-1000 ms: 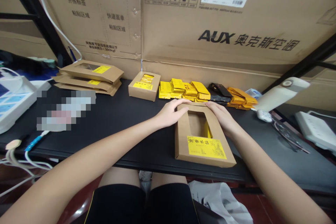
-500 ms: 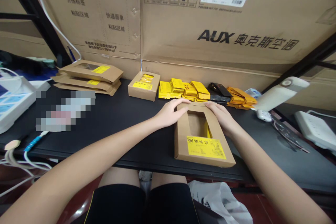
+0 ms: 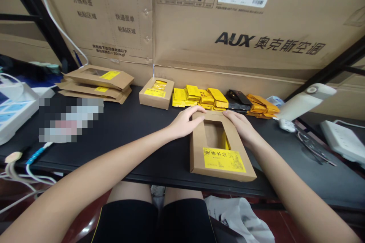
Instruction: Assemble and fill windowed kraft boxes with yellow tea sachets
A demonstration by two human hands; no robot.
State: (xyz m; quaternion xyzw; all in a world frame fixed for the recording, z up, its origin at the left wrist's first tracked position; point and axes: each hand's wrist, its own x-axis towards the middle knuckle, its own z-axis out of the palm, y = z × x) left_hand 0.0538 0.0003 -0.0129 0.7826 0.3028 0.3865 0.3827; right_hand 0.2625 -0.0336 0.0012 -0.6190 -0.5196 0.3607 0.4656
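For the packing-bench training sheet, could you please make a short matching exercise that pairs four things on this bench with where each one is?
Things
1. left hand
2. small closed box
3. yellow packets
4. stack of flat boxes

Places
A. far left of the black table, against the big carton
B. in a row at the back, behind the windowed box
C. on the far left corner of the windowed box
D. standing alone between the flat stack and the yellow row

Pairs: 1-C, 2-D, 3-B, 4-A
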